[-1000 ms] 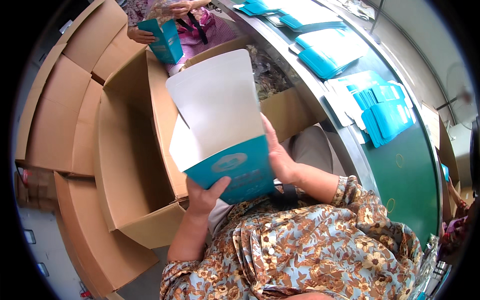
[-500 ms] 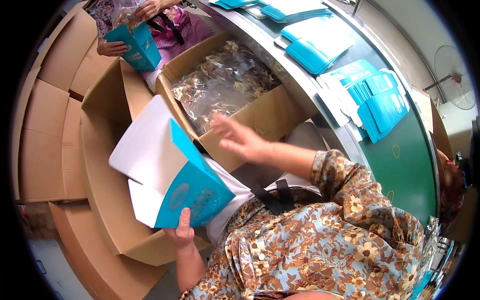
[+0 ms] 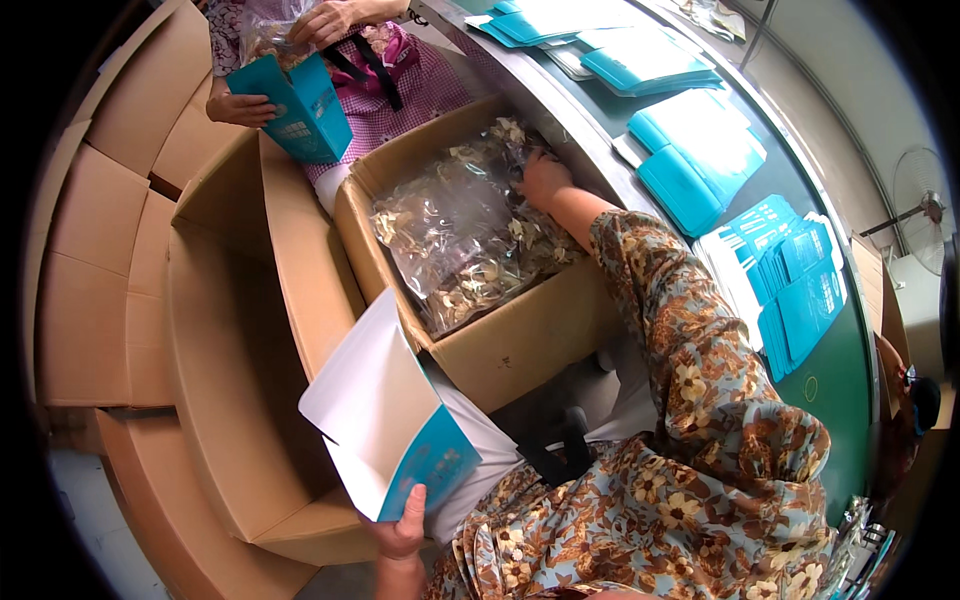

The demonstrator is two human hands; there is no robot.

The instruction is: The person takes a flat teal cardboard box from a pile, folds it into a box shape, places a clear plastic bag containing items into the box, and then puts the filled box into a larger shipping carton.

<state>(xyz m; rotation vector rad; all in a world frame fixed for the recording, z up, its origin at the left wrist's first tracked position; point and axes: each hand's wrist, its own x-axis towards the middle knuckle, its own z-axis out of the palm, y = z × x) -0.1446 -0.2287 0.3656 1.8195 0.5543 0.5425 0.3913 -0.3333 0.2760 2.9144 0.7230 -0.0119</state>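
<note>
Carton [image 3: 437, 457]: was pinched by left hand [image 3: 402, 533]
Bags [image 3: 450, 235]: were touched by right hand [image 3: 545, 180], way nearer; grip couldn't be told

Left hand [image 3: 402, 535]: low, closed in a grip, thumb [image 3: 413, 503] extended upward; bare forearm [image 3: 400, 580]. Right hand [image 3: 546, 181]: well forward, fingers partly hidden, sleeved arm [image 3: 660, 310] outstretched.

Left hand [image 3: 402, 528] on open teal box [image 3: 440, 458], right hand [image 3: 546, 182] in bag-filled carton [image 3: 530, 352]
</note>
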